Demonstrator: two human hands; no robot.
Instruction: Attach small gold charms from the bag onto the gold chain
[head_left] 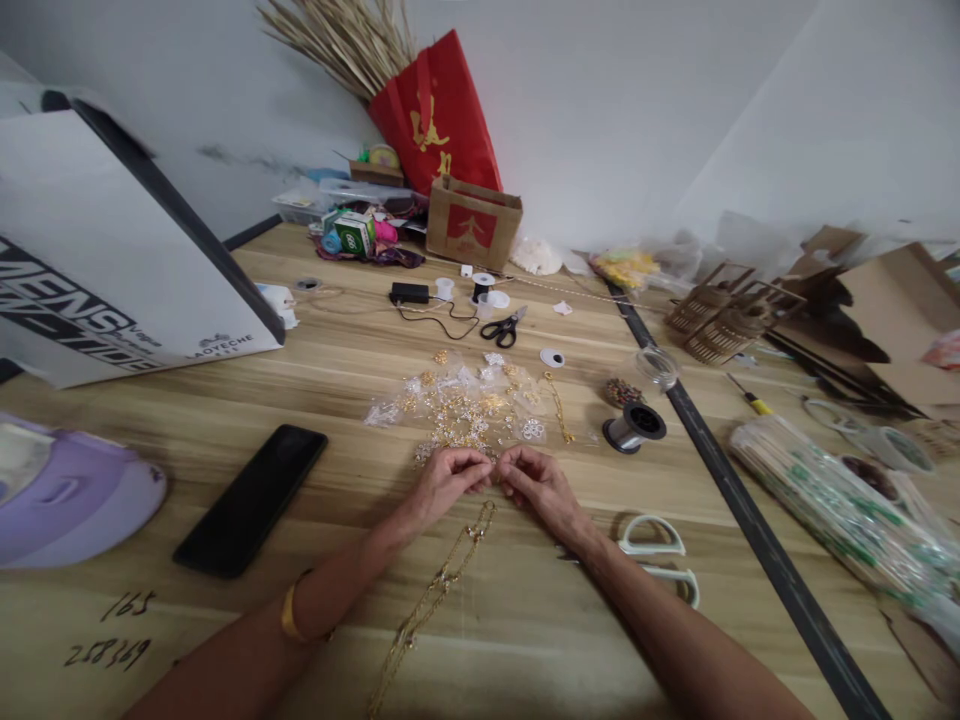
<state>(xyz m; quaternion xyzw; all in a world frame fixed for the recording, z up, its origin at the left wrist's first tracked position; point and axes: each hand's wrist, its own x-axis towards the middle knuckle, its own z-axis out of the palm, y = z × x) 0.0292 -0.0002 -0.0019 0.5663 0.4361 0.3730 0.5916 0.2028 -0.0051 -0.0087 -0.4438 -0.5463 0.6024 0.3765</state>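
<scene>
My left hand and my right hand meet just in front of a pile of small beads and findings. Fingertips are pinched together on both hands, almost touching each other; whatever lies between them is too small to make out. Right below them, a gold chain with small beads or charms runs over the wood toward the bottom edge. I cannot tell whether its upper end reaches my fingers. Partly under my right forearm lie white-handled scissors. A short gold chain rests beyond my right hand.
A black phone and a purple-and-white object lie left, below a large white box. Black scissors and a wire spool are farther out. A dark strip crosses the table, with plastic-wrapped sticks beyond.
</scene>
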